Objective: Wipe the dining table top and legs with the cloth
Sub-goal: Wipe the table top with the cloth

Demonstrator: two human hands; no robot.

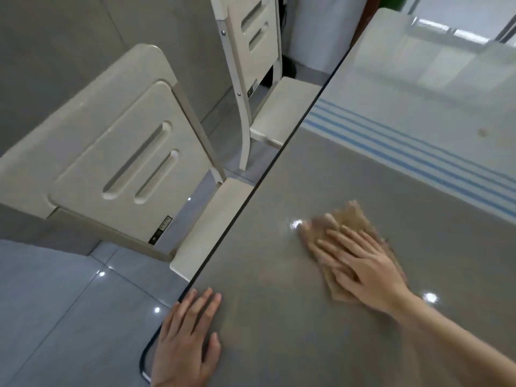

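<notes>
Pressing our right hand flat, fingers straight, on the tan cloth at lower right of frame, on the glossy grey table top. Left hand lies flat and released by the table's near corner, bottom centre. Two cream chairs at left.

The left hand lies flat, palm down, its fingers straight and slightly spread and the thumb set out to its right. The right hand is ahead of it and off to its right, also palm down, with the fingers stretched and fanned and their tips blurred. Its bare forearm reaches back behind it to the right.
</notes>
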